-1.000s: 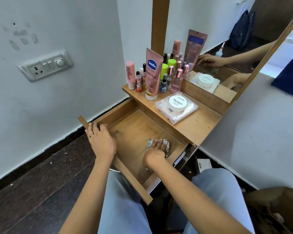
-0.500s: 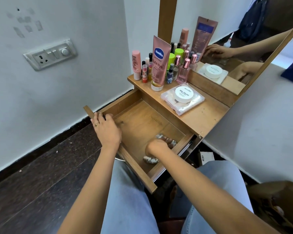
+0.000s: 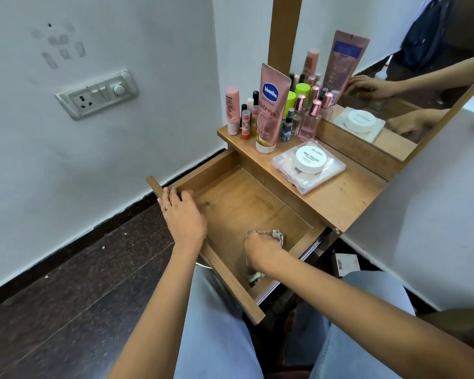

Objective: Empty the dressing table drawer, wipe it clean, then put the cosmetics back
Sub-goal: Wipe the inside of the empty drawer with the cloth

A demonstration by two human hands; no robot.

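Observation:
The wooden drawer [image 3: 230, 198] is pulled out and holds no cosmetics. My left hand [image 3: 182, 214] grips the left end of its front panel, fingers curled over the top edge. Inside the drawer, near its right front corner, my right hand [image 3: 260, 246] holds a patterned cloth [image 3: 278, 236] and presses it on the drawer floor; part of the cloth shows below my wrist. On the table top [image 3: 340, 198] stand a pink Vaseline tube [image 3: 271, 108], a pink bottle [image 3: 232, 110], several small bottles and a white nail polish jar [image 3: 311, 159] on a clear flat case.
A mirror [image 3: 394, 86] leans at the back of the table and reflects both hands. A white wall with a switch plate [image 3: 97, 93] is on the left. Dark floor lies below. My knees in light jeans sit under the drawer front. A small box [image 3: 345, 263] lies on the floor at right.
My right hand with the cloth has moved across the right part of the drawer floor, towards the front. My left hand has kept its grip on the drawer front.

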